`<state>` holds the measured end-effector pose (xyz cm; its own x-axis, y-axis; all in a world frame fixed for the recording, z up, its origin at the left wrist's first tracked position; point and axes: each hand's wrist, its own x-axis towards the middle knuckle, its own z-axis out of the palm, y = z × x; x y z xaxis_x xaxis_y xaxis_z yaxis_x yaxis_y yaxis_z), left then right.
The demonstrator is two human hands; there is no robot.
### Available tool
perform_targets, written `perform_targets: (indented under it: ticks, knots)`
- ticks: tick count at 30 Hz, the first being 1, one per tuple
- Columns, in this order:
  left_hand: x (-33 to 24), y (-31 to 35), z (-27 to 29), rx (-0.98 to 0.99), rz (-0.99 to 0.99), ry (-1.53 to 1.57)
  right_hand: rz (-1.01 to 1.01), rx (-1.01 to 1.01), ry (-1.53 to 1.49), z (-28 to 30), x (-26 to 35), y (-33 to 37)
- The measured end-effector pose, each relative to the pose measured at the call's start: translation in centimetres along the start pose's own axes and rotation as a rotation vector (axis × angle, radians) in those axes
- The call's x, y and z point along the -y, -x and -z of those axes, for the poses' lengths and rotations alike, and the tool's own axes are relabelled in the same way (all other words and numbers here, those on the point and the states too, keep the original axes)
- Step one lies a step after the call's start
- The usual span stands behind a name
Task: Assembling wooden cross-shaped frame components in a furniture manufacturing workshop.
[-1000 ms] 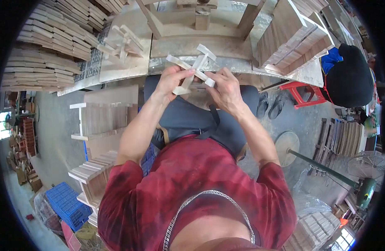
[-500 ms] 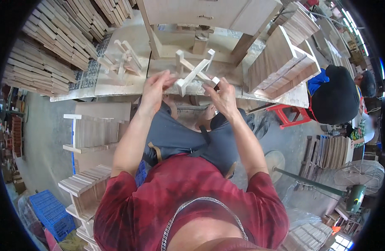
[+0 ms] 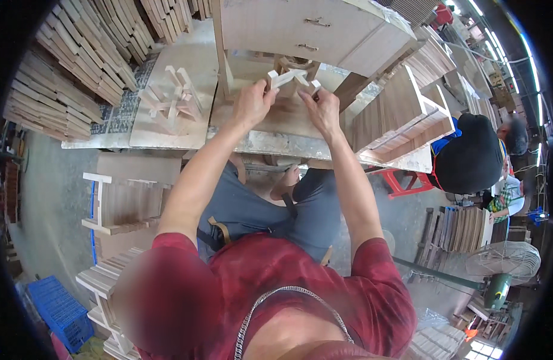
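Note:
A pale wooden cross-shaped frame point(image 3: 289, 78) is held up over the far part of the bench, in front of the machine. My left hand point(image 3: 254, 105) is closed on its left end, fingers wrapped round the wood. At the right end, my right hand point(image 3: 322, 111) pinches it between thumb and fingers. Part of the frame's underside is hidden by my hands and by its own bars. A similar wooden cross frame point(image 3: 173, 103) stands on the bench to the left, apart from both hands.
A wooden cabinet with metal handles point(image 3: 300, 27) rises behind the bench point(image 3: 270, 144). Tall stacks of wooden strips point(image 3: 57, 90) fill the back left. Stacked boards point(image 3: 387, 114) stand at the right. Another person in black point(image 3: 471, 153) sits beyond, near a red stool point(image 3: 402, 182).
Both hands have moved away from me with the wooden cross frame, toward the cabinet. Earlier the left hand's fingers were beside the frame; now they grip its end. The view has shifted slightly.

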<state>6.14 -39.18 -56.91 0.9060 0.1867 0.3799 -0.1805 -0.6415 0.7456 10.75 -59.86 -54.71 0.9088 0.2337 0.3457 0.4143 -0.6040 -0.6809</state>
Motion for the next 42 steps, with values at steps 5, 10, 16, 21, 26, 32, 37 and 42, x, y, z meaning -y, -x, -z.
perform_targets:
  ticks: [5, 10, 16, 21, 26, 32, 37, 42]
  knots:
    - [0.2, -2.8, -0.9, 0.044, -0.001, -0.023, -0.035, 0.074, 0.164, 0.2, -0.3, -2.8]
    - [0.7, -3.3, -1.2, 0.034, 0.002, -0.070, -0.031, 0.064, 0.210, -0.5, -1.1, -3.6]
    - [0.4, -3.5, -0.9, 0.059, -0.051, -0.041, -0.038, 0.118, 0.296, 0.7, -0.3, -3.8]
    - [0.6, -3.3, -0.6, 0.092, -0.060, -0.118, -0.064, 0.099, 0.263, 0.0, -0.2, -2.8]
    - [1.8, -2.8, -1.2, 0.103, -0.031, -0.196, 0.099, -0.018, 0.151, -0.6, -1.6, -2.1]
    - [0.3, -3.1, -0.3, 0.118, 0.030, -0.062, -0.050, 0.102, 0.152, 0.0, -0.8, -2.3]
    - [1.0, -3.2, 0.6, 0.058, -0.089, -0.129, -0.035, 0.217, 0.113, 1.6, 0.7, -3.2]
    - [0.9, 1.5, 3.6, 0.059, -0.160, -0.063, 0.047, 0.373, 0.153, 2.5, 1.5, 0.9]
